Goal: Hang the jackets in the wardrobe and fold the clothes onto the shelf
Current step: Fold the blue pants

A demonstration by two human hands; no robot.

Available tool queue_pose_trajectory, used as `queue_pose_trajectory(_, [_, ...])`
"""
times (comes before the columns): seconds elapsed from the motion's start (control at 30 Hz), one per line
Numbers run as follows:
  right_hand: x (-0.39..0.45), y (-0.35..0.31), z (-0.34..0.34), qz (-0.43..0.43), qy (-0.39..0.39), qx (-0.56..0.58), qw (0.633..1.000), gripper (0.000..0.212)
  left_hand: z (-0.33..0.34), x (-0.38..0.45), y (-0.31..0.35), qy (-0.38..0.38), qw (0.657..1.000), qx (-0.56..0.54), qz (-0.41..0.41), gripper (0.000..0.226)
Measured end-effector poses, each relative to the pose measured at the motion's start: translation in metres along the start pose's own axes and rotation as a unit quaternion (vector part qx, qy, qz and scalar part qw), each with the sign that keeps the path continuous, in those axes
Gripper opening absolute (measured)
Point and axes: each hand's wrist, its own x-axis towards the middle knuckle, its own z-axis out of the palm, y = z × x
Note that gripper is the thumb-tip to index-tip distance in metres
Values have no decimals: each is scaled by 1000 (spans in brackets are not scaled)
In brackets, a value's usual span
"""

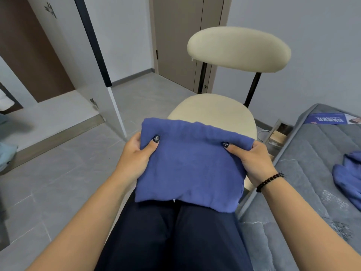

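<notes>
A folded blue cloth [192,165] lies in front of me, held up over my lap and the front of a cream chair. My left hand [136,153] grips its left edge, thumb on top and fingers underneath. Gripping the right edge the same way is my right hand [252,161], which wears a dark bead bracelet. The fingers of both hands are hidden under the cloth. At the far left stands the open wardrobe [39,61], its white door [82,61] swung outward.
The cream chair [224,112] stands straight ahead on the grey tiled floor. A grey mattress [304,173] lies at the right with another blue garment [347,173] on it. Pale clothes [5,153] show at the left edge. A closed door [179,40] is behind.
</notes>
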Motion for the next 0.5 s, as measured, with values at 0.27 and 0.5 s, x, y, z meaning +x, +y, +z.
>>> queue_pose_trajectory(0.27, [105,-1,18,-40,-10,-63,997,17,14,102,-1,1,996,-72,-46,9])
queue_pose_trajectory(0.5, [211,26,56,18,4,-81,997,19,12,211,-23,29,994,-44,-94,13])
